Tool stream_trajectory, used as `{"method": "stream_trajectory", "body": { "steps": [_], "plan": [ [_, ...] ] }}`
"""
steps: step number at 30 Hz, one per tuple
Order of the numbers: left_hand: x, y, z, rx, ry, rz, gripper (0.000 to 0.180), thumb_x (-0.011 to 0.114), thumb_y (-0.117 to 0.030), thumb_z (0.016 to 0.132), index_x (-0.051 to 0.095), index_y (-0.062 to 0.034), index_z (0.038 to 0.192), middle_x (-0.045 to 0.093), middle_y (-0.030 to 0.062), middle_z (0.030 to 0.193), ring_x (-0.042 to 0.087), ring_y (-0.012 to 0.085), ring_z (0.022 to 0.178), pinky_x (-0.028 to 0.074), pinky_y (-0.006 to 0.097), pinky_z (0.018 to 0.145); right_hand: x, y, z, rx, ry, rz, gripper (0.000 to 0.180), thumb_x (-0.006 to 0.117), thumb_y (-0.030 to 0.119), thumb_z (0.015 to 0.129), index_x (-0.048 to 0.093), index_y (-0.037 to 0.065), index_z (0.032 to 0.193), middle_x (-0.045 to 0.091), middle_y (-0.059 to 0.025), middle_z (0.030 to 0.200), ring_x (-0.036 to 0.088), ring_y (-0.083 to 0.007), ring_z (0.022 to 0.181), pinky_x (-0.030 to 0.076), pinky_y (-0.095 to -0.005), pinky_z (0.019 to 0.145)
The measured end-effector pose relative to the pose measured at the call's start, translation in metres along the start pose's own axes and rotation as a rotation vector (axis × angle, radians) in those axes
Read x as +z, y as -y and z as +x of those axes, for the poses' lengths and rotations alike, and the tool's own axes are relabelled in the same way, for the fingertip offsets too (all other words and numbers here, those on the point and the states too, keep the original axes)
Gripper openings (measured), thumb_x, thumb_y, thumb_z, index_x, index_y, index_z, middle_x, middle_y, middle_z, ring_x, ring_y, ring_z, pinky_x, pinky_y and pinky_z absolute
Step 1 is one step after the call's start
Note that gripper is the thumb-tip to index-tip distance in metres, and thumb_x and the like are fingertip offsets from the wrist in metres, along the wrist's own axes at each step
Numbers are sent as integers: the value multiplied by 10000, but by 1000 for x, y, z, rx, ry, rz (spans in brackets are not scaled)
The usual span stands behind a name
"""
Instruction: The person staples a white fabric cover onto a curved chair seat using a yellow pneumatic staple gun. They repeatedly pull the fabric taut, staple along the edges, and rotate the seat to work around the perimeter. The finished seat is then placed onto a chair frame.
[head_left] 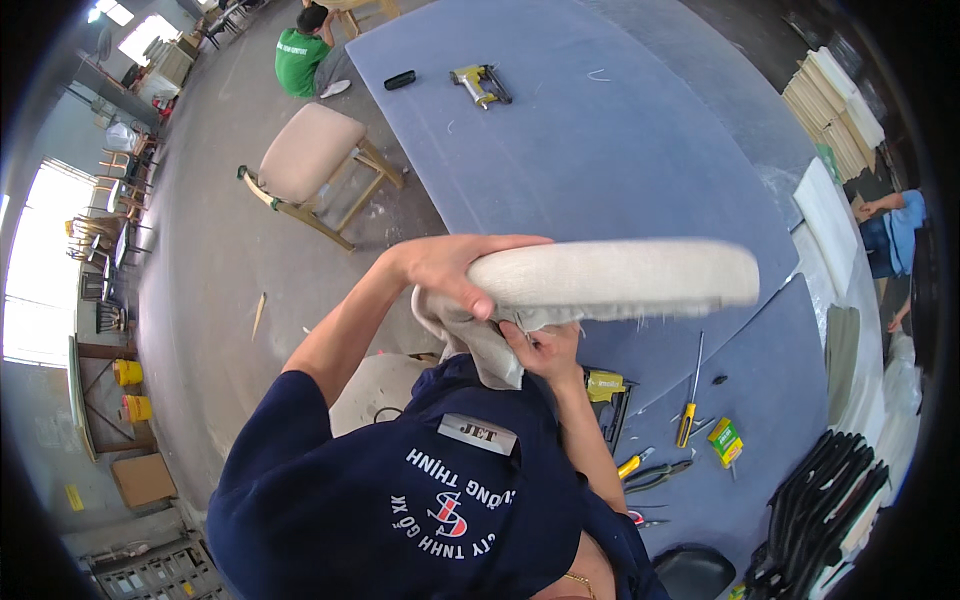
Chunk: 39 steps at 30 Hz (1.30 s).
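The largest thing before me is the blue-grey table [640, 150], which spreads from the middle toward the upper right. Left of its far end, a person in green [300, 60] is down low on the floor, and nearer to me stands a wooden chair [312, 155] with a beige padded seat. At the table's right side, black parts [820, 505] lie bunched together. My pale cushion [620, 275] is up in both hands in front of my chest, thin side toward me, its right end over the table and slightly blurred. Loose cloth [480, 345] hangs from its left part, and the lower edge is frayed. My left hand [445, 268] grasps the cushion's left end, thumb on the near side and fingers along the top. My right hand [548, 350] is just below it, thumb up, closed on the cloth at the lower edge, its other fingers partly hidden. One staple gun [480, 87] lies on the far part of the table, and a second gun [605, 388] lies beside my right forearm. Near that one I see a yellow-handled screwdriver [686, 422], pliers [655, 476], a small yellow-green box [726, 442] and a yellow knife [632, 464].
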<state>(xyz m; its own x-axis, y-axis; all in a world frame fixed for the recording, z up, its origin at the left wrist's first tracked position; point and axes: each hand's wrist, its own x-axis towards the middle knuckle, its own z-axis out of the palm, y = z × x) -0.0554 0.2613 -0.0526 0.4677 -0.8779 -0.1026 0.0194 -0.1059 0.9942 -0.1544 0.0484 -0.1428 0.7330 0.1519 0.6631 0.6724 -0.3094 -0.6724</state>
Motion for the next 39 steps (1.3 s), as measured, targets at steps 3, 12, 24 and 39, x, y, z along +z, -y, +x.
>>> {"method": "stream_trajectory", "body": {
  "steps": [3, 12, 24, 39],
  "plan": [
    [34, -9, -20, -45, -283, -27, 1234, 926, -443, 695, 262, 8, 1632, 451, 228, 1566, 427, 325, 1469, 335, 432, 1215, -16, -18, 23, 79, 197, 291, 229, 854, 237, 837, 819, 39, 948, 799, -108, 922, 779, -261, 874, 572, -354, 819],
    [52, -17, -2, -11, -521, -65, 1015, 745, -516, 879, 299, 15, 1621, 441, 206, 1577, 417, 300, 1471, 327, 432, 1208, -9, -19, 32, 416, -43, 601, 372, 808, 320, 929, 752, -6, 758, 712, -18, 688, 608, -79, 612, 439, -278, 580],
    [43, -59, 73, -23, -630, 697, 921, 664, -600, 939, 369, -26, 1596, 314, 374, 1608, 336, 507, 1498, 335, 525, 1202, 5, -51, 17, 347, -234, 589, 357, 768, 268, 965, 717, 8, 726, 622, 23, 635, 511, -72, 585, 390, -281, 561],
    [66, -55, 10, -296, -783, 382, 867, 757, -278, 881, 341, 16, 1582, 564, 251, 1459, 550, 324, 1367, 408, 410, 1148, -1, -44, 24, 395, 140, 694, 341, 705, 258, 1012, 681, -17, 810, 578, -51, 657, 512, -117, 633, 390, -318, 581]
  ]
}}
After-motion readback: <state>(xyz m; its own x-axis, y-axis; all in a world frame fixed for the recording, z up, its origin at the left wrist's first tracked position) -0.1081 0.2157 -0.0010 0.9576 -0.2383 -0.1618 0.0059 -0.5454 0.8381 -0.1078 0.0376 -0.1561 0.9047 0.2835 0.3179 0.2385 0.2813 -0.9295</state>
